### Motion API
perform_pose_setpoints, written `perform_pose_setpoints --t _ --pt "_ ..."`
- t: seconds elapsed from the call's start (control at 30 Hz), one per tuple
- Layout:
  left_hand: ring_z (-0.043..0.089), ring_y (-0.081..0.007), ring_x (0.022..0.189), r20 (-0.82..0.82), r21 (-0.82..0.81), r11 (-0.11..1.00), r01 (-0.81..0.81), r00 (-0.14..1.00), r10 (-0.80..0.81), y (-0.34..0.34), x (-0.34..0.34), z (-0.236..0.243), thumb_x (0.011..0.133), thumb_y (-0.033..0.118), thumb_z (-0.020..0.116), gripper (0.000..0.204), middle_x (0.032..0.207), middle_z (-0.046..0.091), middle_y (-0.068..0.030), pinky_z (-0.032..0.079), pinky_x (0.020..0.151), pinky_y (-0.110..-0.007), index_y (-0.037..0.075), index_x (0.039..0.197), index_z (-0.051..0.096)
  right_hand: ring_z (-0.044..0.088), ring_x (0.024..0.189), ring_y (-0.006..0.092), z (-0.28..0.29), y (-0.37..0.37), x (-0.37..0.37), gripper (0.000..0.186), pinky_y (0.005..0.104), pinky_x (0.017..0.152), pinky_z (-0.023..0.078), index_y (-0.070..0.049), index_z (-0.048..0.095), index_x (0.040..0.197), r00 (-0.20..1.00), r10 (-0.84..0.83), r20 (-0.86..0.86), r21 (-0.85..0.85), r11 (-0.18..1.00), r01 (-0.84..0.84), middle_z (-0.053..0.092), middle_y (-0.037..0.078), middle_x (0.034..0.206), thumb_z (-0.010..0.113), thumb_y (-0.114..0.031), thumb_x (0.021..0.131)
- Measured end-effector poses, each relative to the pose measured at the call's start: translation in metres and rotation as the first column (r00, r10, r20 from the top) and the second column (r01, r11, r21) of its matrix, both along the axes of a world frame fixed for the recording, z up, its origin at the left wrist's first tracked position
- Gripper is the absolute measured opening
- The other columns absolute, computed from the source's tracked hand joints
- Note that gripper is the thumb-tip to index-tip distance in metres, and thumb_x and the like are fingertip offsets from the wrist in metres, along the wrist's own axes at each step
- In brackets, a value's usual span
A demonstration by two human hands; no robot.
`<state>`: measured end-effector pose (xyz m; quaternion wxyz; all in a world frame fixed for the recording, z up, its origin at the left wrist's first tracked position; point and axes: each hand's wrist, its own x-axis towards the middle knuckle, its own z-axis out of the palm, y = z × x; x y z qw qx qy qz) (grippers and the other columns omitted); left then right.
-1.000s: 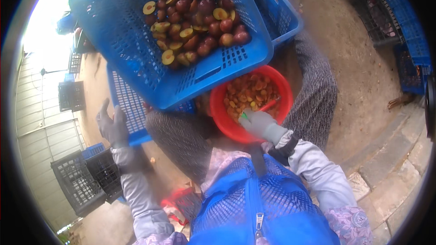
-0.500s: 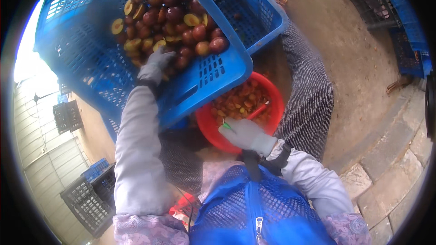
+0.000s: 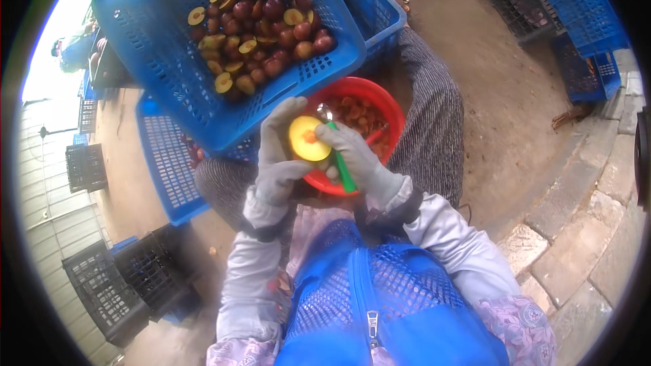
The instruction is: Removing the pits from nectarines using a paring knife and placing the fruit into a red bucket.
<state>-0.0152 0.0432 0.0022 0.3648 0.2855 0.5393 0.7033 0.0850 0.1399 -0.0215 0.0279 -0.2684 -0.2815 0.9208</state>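
My left hand (image 3: 274,152), gloved in grey, holds a halved plum (image 3: 304,141) between thumb and fingers, its yellow cut face up and a brownish pit area at the centre. Gloved too, my right hand (image 3: 363,163) is closed round a small scoop (image 3: 343,171) with a green handle and shiny rounded metal tip. The right thumb and fingers touch the plum's edge. Both hands are over the near part of a red basin (image 3: 390,107) with orange-brown fruit pieces in it. Just beyond, a tilted blue crate (image 3: 152,61) contains whole and halved red plums (image 3: 272,10).
Another blue crate (image 3: 388,17) stands behind the tilted one, and a third (image 3: 166,183) sits on the ground at left, with plums partly visible. Black crates (image 3: 102,291) are at lower left. More crates (image 3: 576,7) stand at far right, near paving blocks (image 3: 569,230).
My left hand has come back from the plums in the crate and now holds a plum half over the basin. My right hand has moved up to it with the scoop.
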Motion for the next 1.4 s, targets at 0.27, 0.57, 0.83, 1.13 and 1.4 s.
perform_pose_setpoints --t 0.27,0.57,0.83,1.13,1.4 --pt "0.054 -0.0224 0.078 0.373 -0.02 0.955 -0.295 0.884 0.281 -0.007 0.03 -0.026 0.085 0.033 0.043 0.051 0.118 0.047 -0.0167 0.045 0.076 -0.033 0.003 0.125 0.034 0.046 0.038 0.0086 -0.002 -0.031 0.014 0.028 0.0211 0.035 0.037 -0.008 0.044 0.097 0.999 -0.026 0.029 0.297 0.955 0.016 0.051 0.002 0.055 0.044 -0.036 0.09" --pt "0.053 -0.0237 0.095 0.46 -0.101 0.974 -0.203 0.859 0.227 -0.012 0.032 -0.024 0.089 0.035 0.038 0.046 0.104 0.054 -0.0175 0.042 0.086 -0.034 -0.001 0.118 0.044 0.057 0.047 0.012 0.004 -0.009 0.032 0.031 0.0251 0.042 0.044 -0.005 0.047 0.095 0.942 0.259 0.211 0.707 0.625 -0.33 0.058 0.009 0.06 0.043 -0.035 0.09" --pt "0.054 -0.024 0.094 0.336 -0.144 0.96 -0.242 0.9 0.277 -0.009 0.039 -0.029 0.089 0.034 0.038 0.043 0.098 0.056 -0.0177 0.042 0.086 -0.034 -0.002 0.111 0.046 0.057 0.05 0.0121 -0.008 -0.019 0.036 0.034 0.0245 0.042 0.046 -0.003 0.047 0.1 0.953 0.247 0.178 0.608 0.734 -0.303 0.056 0.007 0.062 0.041 -0.035 0.091" --pt "0.058 -0.0207 0.086 -0.483 -0.22 0.869 -0.444 0.823 0.298 -0.004 0.043 -0.044 0.092 0.019 0.039 0.026 0.095 0.058 -0.0144 0.047 0.076 -0.029 -0.003 0.102 0.051 0.052 0.042 0.0113 0.002 -0.023 0.032 0.031 0.0238 0.037 0.042 -0.003 0.047 0.092 0.924 0.313 0.217 0.412 0.829 -0.378 0.052 0.005 0.055 0.037 -0.033 0.092" --pt "0.059 -0.0163 0.069 0.067 -0.197 0.789 -0.582 0.795 0.603 0.008 0.047 -0.037 0.085 0.014 0.052 0.017 0.078 0.058 -0.0115 0.047 0.062 -0.024 -0.003 0.087 0.053 0.048 0.036 0.0109 0.01 -0.022 0.03 0.031 0.0229 0.033 0.038 -0.005 0.046 0.084 0.89 0.372 0.265 0.345 0.825 -0.448 0.05 0.006 0.051 0.035 -0.033 0.092"
